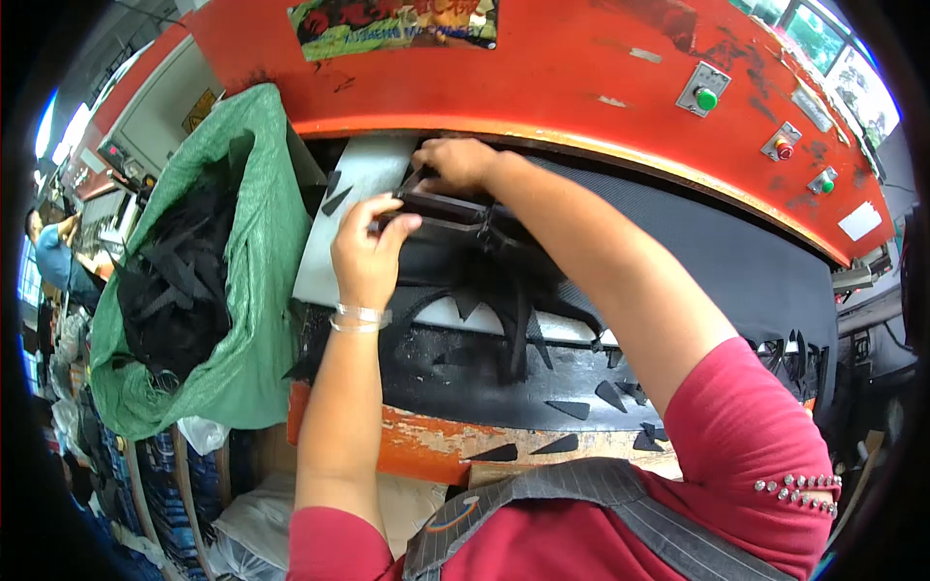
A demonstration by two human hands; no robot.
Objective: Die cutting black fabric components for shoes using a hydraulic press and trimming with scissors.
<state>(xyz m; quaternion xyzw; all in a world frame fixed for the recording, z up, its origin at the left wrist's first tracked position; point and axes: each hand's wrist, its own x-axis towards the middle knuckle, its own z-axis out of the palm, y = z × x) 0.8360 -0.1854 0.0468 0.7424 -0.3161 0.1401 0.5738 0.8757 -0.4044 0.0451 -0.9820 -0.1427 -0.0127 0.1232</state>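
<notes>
My left hand (370, 247) grips the near left end of a dark, thin-walled cutting die (448, 207), thumb on the near side and fingers over its edge. Bent over the die's far left side, my right hand (455, 163) is closed on it; its fingertips are partly hidden. Beneath lies black sheet material (678, 223), stretching right under the machine. In front of the die, cut black strips hang in a dark, blurred tangle (513, 310). A white board (325, 257) shows left of my hands, with small black pieces on it.
A red machine (581, 82) with a green button (706, 99) and a red button (784, 149) spans the far side. At left stands a green woven sack (266, 223) of black scraps (174, 290). Pointed offcuts (568, 409) litter the near ledge. Another person (60, 257) is far left.
</notes>
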